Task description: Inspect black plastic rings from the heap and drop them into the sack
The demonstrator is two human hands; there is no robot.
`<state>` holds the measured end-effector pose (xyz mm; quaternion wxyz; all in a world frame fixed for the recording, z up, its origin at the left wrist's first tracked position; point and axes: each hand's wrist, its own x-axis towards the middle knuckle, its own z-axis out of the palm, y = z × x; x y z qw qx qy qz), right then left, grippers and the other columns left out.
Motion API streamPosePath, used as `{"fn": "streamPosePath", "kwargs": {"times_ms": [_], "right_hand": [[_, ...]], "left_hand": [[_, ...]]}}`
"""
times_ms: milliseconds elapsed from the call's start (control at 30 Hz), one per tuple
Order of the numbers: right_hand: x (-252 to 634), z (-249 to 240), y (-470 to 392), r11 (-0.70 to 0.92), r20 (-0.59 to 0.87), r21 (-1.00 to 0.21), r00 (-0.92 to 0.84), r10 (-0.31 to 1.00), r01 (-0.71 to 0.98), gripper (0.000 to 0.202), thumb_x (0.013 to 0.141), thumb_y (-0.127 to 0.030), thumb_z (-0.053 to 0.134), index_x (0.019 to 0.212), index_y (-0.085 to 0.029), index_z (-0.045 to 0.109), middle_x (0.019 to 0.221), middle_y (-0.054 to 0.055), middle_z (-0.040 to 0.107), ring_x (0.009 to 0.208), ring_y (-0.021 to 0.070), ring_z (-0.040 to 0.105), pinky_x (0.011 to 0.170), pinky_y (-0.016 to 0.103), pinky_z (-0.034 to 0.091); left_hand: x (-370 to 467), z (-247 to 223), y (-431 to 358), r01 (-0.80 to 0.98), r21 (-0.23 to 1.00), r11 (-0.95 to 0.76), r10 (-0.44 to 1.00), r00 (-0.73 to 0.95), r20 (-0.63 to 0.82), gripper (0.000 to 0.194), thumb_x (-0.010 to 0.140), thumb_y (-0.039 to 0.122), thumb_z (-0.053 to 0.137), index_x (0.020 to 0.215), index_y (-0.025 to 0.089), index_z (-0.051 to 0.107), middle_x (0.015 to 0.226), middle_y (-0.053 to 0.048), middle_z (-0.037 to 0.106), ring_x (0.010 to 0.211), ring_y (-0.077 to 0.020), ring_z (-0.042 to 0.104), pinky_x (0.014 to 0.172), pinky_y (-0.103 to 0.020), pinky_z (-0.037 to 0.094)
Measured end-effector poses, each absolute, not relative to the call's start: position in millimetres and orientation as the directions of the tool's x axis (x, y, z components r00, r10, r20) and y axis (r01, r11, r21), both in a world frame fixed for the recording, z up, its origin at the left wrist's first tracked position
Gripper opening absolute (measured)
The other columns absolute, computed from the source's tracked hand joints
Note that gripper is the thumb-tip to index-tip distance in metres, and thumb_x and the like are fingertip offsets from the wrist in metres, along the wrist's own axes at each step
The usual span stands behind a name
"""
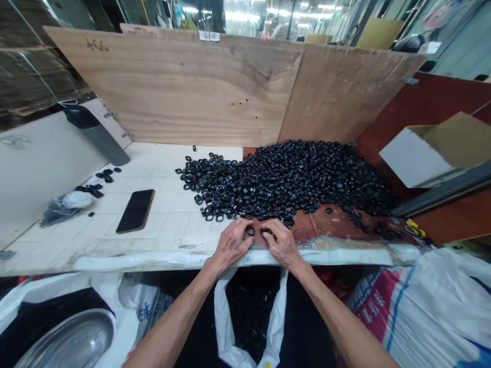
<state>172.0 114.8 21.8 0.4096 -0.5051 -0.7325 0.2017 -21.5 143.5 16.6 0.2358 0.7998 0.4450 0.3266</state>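
My left hand (235,239) rests at the front of the bench, its fingers closed round a small black ring (250,231). Beside it, my right hand (282,241) pinches a dark piece (265,231) between thumb and fingers; its shape is partly hidden. The two hands are a short gap apart. Just beyond the fingertips spreads a large heap of small black ring-shaped parts (291,174). Below the bench edge, between my forearms, a white bag (224,317) hangs open with dark parts inside.
A phone (135,211) lies on the left, near a grey bottle (102,138) and a small plastic bag (65,207). Wooden boards (199,92) wall the back. At right are a cardboard box (418,153), yellow-handled scissors (417,228) and a woven sack (433,301). A metal basin (72,340) stands lower left.
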Motion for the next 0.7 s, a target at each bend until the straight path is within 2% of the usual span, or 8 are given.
{"fn": "streamPosePath", "kwargs": {"times_ms": [100,167,300,433,533,700], "right_hand": [[174.3,24.1,113.7,0.304,0.299,-0.813,-0.092,0.950,0.496,0.015,0.087,-0.017,0.055,0.098,-0.020,0.065,0.101,0.007,0.065,0.083,0.0188,0.065,0.076,0.032,0.053],[174.3,23.3,113.4,0.206,0.191,-0.908,-0.078,0.979,0.365,0.015,0.088,-0.022,0.056,0.100,-0.020,0.064,0.093,0.005,0.067,0.074,0.0168,0.066,0.070,0.029,0.054],[167.2,19.6,114.5,0.037,0.026,-0.992,-0.091,0.996,0.118,0.029,0.081,-0.033,0.068,0.106,-0.020,0.060,0.081,0.001,0.067,0.073,0.0171,0.067,0.069,0.029,0.056],[157.2,20.6,115.3,0.003,0.003,-1.000,-0.075,0.997,0.000,0.031,0.077,-0.036,0.072,0.100,-0.020,0.059,0.087,0.003,0.068,0.077,0.0177,0.067,0.072,0.030,0.056],[154.9,23.5,114.3,-0.005,-0.002,-0.999,-0.079,0.997,-0.047,0.031,0.078,-0.036,0.072,0.101,-0.020,0.059,0.086,0.003,0.068,0.078,0.0176,0.067,0.072,0.030,0.056],[154.4,20.1,113.9,0.041,0.041,-0.999,-0.084,0.996,-0.008,0.031,0.077,-0.034,0.075,0.100,-0.019,0.062,0.093,0.004,0.069,0.081,0.0180,0.067,0.076,0.031,0.056]], "left_hand": [[-18.1,16.0,143.0,0.570,0.655,-0.497,0.866,0.377,0.329,0.022,0.082,0.016,0.061,0.104,0.021,0.063,0.094,-0.004,0.066,0.087,-0.0212,0.062,0.083,-0.036,0.052],[-19.2,16.7,141.1,0.528,0.695,-0.488,0.870,0.361,0.337,0.021,0.083,0.016,0.062,0.103,0.022,0.062,0.092,-0.003,0.065,0.083,-0.0193,0.062,0.080,-0.034,0.053],[-23.7,18.2,137.0,0.378,0.782,-0.495,0.857,0.358,0.370,0.021,0.083,0.013,0.060,0.102,0.021,0.063,0.099,-0.005,0.061,0.086,-0.0172,0.062,0.074,-0.029,0.056],[-25.9,19.2,137.9,0.262,0.836,-0.483,0.856,0.342,0.387,0.021,0.082,0.013,0.062,0.102,0.020,0.066,0.100,-0.007,0.060,0.091,-0.0175,0.062,0.072,-0.028,0.057],[-26.8,20.8,139.5,0.231,0.851,-0.472,0.861,0.330,0.388,0.023,0.083,0.015,0.063,0.105,0.020,0.068,0.103,-0.008,0.063,0.094,-0.0182,0.063,0.078,-0.031,0.057],[-28.2,21.4,138.9,0.212,0.855,-0.473,0.855,0.345,0.388,0.024,0.083,0.014,0.065,0.106,0.020,0.069,0.102,-0.007,0.066,0.097,-0.0195,0.064,0.088,-0.036,0.055]]}}
